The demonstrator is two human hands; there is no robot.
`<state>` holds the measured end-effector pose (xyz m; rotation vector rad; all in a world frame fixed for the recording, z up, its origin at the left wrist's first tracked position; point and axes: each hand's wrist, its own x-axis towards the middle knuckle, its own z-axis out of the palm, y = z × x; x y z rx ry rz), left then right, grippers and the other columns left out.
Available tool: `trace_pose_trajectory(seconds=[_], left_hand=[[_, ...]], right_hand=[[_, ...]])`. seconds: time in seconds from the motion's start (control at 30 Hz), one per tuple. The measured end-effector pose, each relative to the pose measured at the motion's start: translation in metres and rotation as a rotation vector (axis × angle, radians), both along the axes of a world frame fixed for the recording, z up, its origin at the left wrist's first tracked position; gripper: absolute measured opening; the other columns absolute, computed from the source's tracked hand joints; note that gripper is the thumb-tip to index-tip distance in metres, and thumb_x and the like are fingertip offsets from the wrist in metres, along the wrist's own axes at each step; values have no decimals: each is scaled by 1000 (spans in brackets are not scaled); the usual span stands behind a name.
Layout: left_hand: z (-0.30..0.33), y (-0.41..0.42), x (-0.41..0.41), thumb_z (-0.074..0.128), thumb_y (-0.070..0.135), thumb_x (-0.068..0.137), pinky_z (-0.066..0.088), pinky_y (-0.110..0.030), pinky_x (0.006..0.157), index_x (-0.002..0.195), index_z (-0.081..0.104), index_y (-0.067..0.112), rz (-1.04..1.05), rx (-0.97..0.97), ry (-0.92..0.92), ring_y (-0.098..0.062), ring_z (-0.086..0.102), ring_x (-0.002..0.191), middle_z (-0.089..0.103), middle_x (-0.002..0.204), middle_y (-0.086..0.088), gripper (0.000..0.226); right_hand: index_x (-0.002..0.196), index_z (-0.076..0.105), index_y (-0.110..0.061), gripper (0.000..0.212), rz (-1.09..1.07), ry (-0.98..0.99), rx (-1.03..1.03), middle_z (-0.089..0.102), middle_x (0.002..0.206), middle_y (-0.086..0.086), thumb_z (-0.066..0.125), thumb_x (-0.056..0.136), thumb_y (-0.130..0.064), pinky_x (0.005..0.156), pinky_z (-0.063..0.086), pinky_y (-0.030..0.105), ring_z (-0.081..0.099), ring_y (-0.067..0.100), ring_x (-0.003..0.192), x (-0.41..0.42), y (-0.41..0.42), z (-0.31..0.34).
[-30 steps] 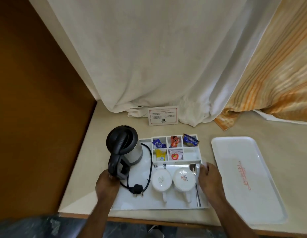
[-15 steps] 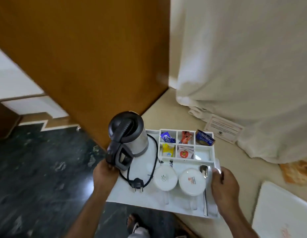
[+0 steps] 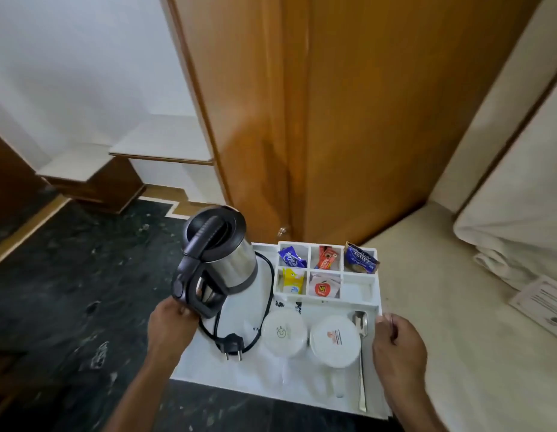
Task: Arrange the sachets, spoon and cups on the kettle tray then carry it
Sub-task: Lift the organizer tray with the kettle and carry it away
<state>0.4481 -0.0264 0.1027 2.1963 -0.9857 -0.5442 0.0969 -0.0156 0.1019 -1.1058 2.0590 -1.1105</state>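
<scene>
The white kettle tray is lifted, partly off the counter and over the dark floor. My left hand grips its left edge by the kettle handle; my right hand grips its right edge. On it stand a steel kettle with black lid and coiled cord, two upturned white cups, and a spoon along the right side. Sachets fill the divided compartments at the back.
A brown wooden panel rises just behind the tray. The beige counter lies to the right with white cloth and a printed card. Dark marble floor and low steps are to the left.
The tray, held in both hands, has come up off the counter and swung left over the floor; the view turned left, so the curtain and the second tray left the frame.
</scene>
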Motion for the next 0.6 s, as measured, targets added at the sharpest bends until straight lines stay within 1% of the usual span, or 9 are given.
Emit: trace_pose_trajectory(seconds=[0.03,0.1,0.2,0.27,0.33,0.4,0.47,0.53,0.6], left_hand=[[2,-1,19,59,0,75,33,-33,50,55,49,10,5,4,0,-21,37,48,48,48,-4,25],[6,-2,61,60,3,76,33,-33,49,55,48,9,13,11,-35,-21,38,48,47,47,-3,25],[12,-4,111,61,8,80,33,-32,47,54,49,9,34,4,-61,-20,39,46,48,46,-2,28],[13,-9,143,62,10,82,36,-32,48,58,53,7,60,17,-71,-22,45,49,53,50,-5,26],[11,-16,177,61,11,82,39,-33,49,60,55,7,98,18,-48,-24,49,51,57,54,-8,23],[8,-26,201,60,9,81,41,-33,50,59,54,10,134,19,-29,-25,51,53,58,55,-7,23],[2,-45,230,61,11,82,41,-31,51,57,52,13,167,10,-34,-23,52,53,57,55,-5,27],[-6,-71,261,61,12,84,40,-30,50,55,51,13,186,10,-34,-23,52,52,56,53,-5,30],[-14,-104,295,62,17,86,41,-31,48,56,55,12,212,14,-16,-27,54,53,58,53,-7,32]], right_hand=[[66,56,-17,26,13,-19,13,58,65,0,53,92,-18,59,41,31,55,21,64,18,-3,-2],[79,64,-12,19,34,-57,48,64,76,6,52,92,-20,68,43,35,58,29,75,58,-9,-4],[92,68,-8,20,48,-80,42,68,87,10,53,91,-20,76,44,35,60,31,84,109,-21,0],[88,68,-8,18,80,-75,37,68,86,12,53,90,-19,77,46,39,60,33,84,142,-32,3],[81,65,-9,16,115,-48,29,68,83,14,55,90,-18,75,46,40,60,35,81,175,-48,2],[87,67,-10,16,125,-44,43,70,87,14,56,90,-21,78,50,42,61,35,84,201,-68,0],[95,69,-13,18,124,-47,57,71,92,9,56,90,-25,83,53,45,63,31,88,234,-98,-6],[95,68,-19,16,142,-62,68,69,90,2,55,91,-28,81,55,48,64,25,85,266,-132,-10],[88,65,-25,11,169,-77,63,67,84,-3,55,91,-29,75,57,48,63,19,80,302,-173,-17]])
